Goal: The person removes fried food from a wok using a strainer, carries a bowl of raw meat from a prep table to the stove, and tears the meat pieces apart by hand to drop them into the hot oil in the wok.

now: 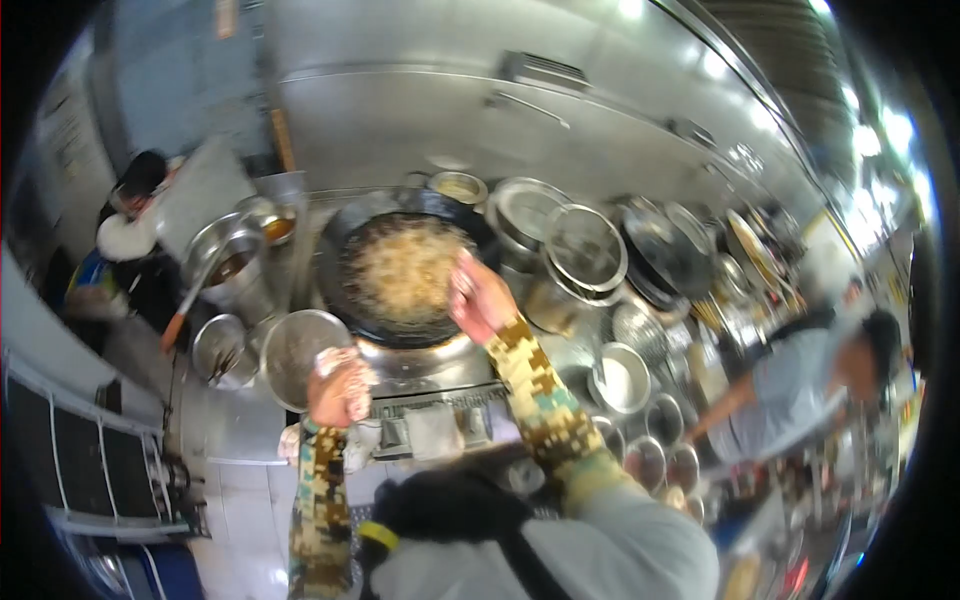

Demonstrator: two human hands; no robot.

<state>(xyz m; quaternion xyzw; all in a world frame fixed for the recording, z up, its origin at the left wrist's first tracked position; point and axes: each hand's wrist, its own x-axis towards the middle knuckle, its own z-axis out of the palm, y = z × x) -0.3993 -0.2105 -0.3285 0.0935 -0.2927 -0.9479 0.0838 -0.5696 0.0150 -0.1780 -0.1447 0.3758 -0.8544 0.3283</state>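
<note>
So the wok [335,255] is on the stove [425,372] w/ a big batch of golden food [405,268] bubbling in the middle of it. R hand [480,300] is up at the wok's right side, approx over the rim. Its fingers are bent and close together w/ pale stuff on the tips, but can't tell if they've got a piece pinched or it's just residue. The frying food is just past those fingertips, to the L. L hand [332,398] is lower, nr the front of the wok, fingers curled in on a pale pinkish clump [345,366]. That clump sits in the fingers and pokes out on top. Hand's right by the edge of a metal bowl [283,345], can't tell if they touch. Further L there's a small pot [212,355] w/ utensils, plus a bigger pot [240,282] w/ a ladle [186,312] leaning in it. R of the wok: a strainer [587,240] on top of a pot, and a white-ish pan [622,380] nearer the front. One co-worker [775,395] far R, another [130,235] far L, both pretty blurry tbh.
</note>
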